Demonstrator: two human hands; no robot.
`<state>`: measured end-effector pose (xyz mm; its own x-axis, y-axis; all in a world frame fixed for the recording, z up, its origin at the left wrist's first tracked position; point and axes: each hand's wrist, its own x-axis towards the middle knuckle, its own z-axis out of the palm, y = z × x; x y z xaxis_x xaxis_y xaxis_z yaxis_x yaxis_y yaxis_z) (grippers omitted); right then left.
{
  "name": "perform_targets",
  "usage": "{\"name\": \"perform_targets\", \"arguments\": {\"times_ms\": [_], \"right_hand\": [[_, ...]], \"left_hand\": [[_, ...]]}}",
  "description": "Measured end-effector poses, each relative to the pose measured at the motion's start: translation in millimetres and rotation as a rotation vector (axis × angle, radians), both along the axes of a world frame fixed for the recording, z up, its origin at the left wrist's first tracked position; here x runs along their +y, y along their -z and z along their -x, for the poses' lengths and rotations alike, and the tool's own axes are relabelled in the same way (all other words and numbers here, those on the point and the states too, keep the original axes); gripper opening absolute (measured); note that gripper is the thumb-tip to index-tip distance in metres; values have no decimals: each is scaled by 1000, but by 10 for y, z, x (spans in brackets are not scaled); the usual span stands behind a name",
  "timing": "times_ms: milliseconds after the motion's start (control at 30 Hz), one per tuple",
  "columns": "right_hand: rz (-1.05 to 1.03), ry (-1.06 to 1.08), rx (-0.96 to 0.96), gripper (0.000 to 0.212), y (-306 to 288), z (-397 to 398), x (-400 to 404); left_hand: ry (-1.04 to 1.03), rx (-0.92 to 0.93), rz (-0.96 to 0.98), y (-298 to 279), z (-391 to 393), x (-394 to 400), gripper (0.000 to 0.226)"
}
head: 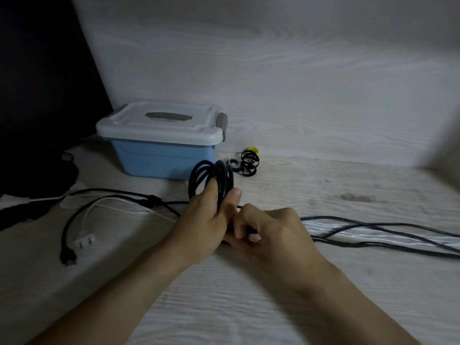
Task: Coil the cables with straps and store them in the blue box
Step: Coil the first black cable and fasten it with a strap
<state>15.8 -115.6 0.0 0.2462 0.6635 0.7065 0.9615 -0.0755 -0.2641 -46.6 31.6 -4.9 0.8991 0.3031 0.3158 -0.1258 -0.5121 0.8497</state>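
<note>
My left hand [207,220] grips a coil of black cable [211,176], its loops standing upright above my fingers and thumb. My right hand [270,227] sits right beside it, fingers curled, pinching the black cable where it leaves the coil. The loose length of black cable [388,235] trails off to the right over the table. The blue box [161,159] with a white latched lid [159,120] stands shut behind the coil. A small pile of rolled straps [246,163], black, grey and yellow, lies to the right of the box.
A white cable with a two-pin plug [84,241] and another black cable with a plug [67,260] lie at the left. White cable strands [373,231] run to the right. A dark object [37,175] and a black panel [37,70] fill the left side.
</note>
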Motion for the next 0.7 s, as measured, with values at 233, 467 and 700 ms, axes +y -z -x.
{"name": "perform_targets", "arguments": {"times_ms": [233, 467, 700], "right_hand": [[39, -45, 103, 58, -123, -112, -68], [295, 185, 199, 51, -308, -381, -364], [194, 396, 296, 50, -255, -669, -540]], "left_hand": [[280, 225, -69, -122, 79, -29, 31], [168, 156, 312, -225, 82, 147, 32], [-246, -148, 670, -223, -38, 429, 34]]}}
